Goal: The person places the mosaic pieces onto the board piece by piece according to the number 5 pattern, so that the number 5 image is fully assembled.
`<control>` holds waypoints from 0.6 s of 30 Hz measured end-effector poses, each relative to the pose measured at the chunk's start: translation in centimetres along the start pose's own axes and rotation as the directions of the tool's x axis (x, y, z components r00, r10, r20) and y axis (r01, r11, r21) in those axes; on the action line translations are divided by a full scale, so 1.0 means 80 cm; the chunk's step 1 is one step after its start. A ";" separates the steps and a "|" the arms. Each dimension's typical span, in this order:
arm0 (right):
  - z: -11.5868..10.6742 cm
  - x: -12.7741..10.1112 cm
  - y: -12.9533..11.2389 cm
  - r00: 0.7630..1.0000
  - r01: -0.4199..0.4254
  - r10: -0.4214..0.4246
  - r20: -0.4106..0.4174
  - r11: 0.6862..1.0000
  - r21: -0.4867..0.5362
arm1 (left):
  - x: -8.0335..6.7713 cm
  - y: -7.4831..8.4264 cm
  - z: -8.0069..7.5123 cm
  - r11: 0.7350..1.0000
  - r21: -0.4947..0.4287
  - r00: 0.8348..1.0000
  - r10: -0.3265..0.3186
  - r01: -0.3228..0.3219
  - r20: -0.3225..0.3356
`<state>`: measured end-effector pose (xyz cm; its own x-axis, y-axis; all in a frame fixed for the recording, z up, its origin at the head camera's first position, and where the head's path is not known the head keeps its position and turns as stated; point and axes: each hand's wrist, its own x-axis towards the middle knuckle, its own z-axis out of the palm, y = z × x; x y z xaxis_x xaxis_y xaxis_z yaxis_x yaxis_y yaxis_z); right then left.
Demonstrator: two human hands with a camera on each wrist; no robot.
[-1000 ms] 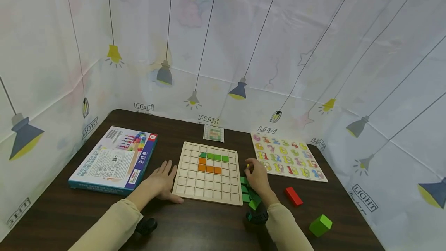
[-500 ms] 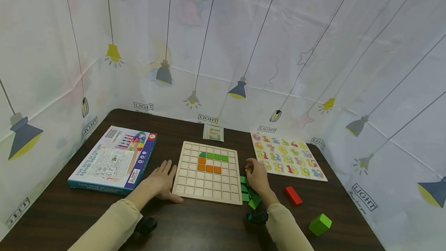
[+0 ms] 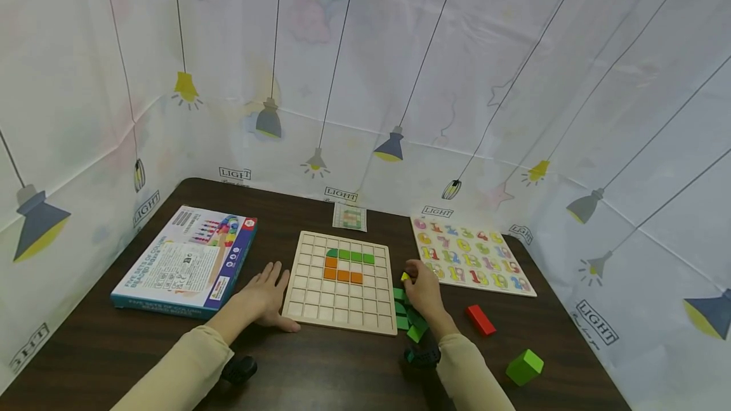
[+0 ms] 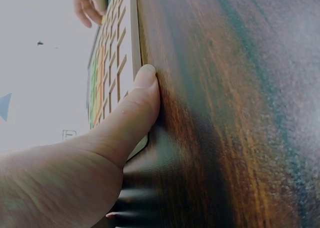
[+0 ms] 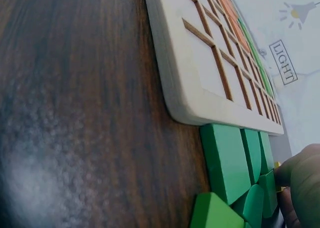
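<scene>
A square wooden grid board (image 3: 320, 300) lies mid-table, with green tiles (image 3: 356, 259) in a row and orange tiles (image 3: 343, 276) below them. My left hand (image 3: 259, 300) lies flat on the table along the board's left side, fingers spread. Its thumb (image 4: 146, 78) presses against the front edge of the board in the left wrist view. Right of the board, my right hand (image 3: 424, 290) pinches a small yellow piece (image 3: 405, 276) between thumb and fingers. Loose green blocks (image 3: 401, 316) crowd between that hand and the board; the right wrist view shows them close against the board's side.
A boxed bead set (image 3: 177, 265) lies at the left. Behind the board is a small pattern card (image 3: 349, 217). A number puzzle board (image 3: 474, 252) lies back right. Nearer on the right are a red block (image 3: 481, 321) and a green block (image 3: 525, 368). A printed curtain (image 3: 365, 81) hangs behind.
The yellow piece has turned slightly in my right fingers, and more of it shows now than half a second ago. My left hand and the board have stayed in place.
</scene>
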<state>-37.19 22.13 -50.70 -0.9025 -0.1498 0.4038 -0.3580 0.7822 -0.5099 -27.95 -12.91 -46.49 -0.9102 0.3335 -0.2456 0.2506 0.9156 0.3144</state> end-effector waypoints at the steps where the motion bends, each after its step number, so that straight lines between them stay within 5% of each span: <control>1: 0.000 0.000 0.000 1.000 0.004 -0.004 0.004 1.000 0.002 | 0.000 0.000 0.000 1.000 -0.001 1.000 -0.002 0.002 0.002; 18: 0.000 0.003 -0.010 0.997 0.070 -0.072 0.020 0.996 0.061 | -0.001 0.002 -0.003 1.000 0.000 1.000 -0.007 0.007 0.010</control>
<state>-37.15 21.50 -50.19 -0.8791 -0.2178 0.4239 -0.4347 0.7311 -0.5258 -27.89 -12.84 -46.18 -0.9086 0.3295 -0.2568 0.2445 0.9178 0.3127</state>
